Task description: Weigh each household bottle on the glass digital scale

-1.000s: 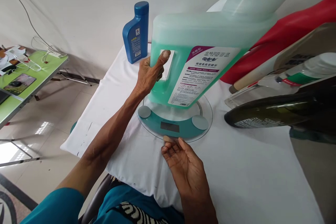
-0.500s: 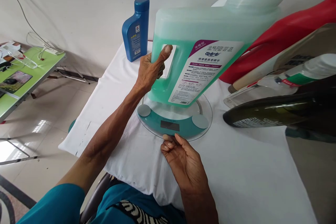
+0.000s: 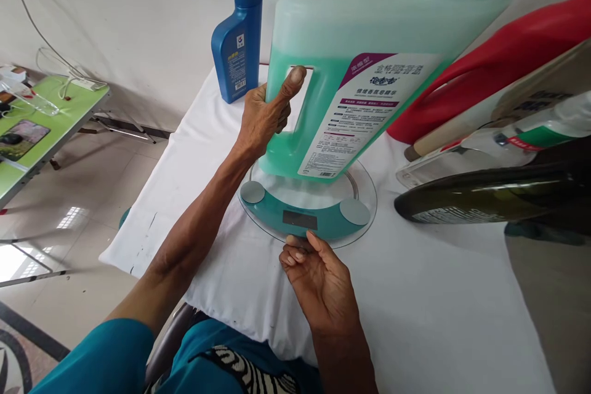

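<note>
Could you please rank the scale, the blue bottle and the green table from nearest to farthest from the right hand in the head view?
1. Scale: its near rim touches the right hand.
2. Blue bottle: at the far left of the white table.
3. Green table: far left, across the floor.

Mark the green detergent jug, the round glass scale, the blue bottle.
Large translucent jug of green detergent (image 3: pixel 318 123): head view, on its lower body left of the label.
Round glass scale (image 3: pixel 364 181): head view, on its clear right rim.
Blue plastic bottle (image 3: pixel 235 43): head view, on its front.
</note>
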The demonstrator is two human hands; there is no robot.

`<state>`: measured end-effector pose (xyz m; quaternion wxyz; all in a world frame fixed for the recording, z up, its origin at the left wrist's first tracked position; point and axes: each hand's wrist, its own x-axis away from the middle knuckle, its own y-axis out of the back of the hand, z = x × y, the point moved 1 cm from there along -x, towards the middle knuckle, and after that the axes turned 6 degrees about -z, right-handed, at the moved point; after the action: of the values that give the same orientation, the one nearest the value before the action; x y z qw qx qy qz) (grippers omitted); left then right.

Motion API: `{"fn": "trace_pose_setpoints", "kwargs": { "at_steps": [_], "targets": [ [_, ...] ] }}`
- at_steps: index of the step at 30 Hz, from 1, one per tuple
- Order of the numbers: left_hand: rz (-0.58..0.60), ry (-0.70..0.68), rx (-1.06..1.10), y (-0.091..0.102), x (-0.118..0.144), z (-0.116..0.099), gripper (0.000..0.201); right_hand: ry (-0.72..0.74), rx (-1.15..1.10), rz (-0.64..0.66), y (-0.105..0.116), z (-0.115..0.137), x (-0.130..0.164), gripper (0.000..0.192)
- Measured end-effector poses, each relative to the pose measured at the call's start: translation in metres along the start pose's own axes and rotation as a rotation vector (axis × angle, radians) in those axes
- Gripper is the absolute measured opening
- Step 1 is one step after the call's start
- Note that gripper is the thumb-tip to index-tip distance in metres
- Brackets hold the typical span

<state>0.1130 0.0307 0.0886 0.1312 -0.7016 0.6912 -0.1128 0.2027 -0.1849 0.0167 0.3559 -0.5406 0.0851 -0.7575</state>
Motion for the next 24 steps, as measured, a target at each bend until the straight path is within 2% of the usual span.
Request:
{"fn": "trace_pose_setpoints", "kwargs": {
  "at_steps": [2, 4, 10, 15, 20, 24],
  "targets": [
    [-0.065, 0.056, 0.025, 0.0, -0.001, 0.001, 0.056, -0.077, -0.057, -0.054, -0.002, -0.001, 0.002, 0.029],
    [-0.066, 0.051, 0.038, 0.001, -0.003, 0.004, 0.054, -0.118, -0.107, -0.085, -0.005, -0.001, 0.004, 0.028],
    [0.028, -0.055, 0.007, 0.004, -0.011, 0.009, 0.06, -0.114, -0.159, -0.051, -0.005, -0.008, 0.004, 0.032],
    [0.022, -0.037, 0.014, 0.005, -0.013, 0.011, 0.06, -0.096, -0.177, -0.041, -0.005, -0.013, 0.003, 0.034],
    [0.043, -0.022, 0.04, 0.006, -0.016, 0.014, 0.059, -0.113, -0.232, -0.104, -0.008, -0.016, 0.005, 0.031],
    [0.039, 0.002, 0.06, 0.006, -0.015, 0.012, 0.059, -0.1, -0.217, -0.076, -0.009, -0.018, 0.005, 0.032]
  ]
}}
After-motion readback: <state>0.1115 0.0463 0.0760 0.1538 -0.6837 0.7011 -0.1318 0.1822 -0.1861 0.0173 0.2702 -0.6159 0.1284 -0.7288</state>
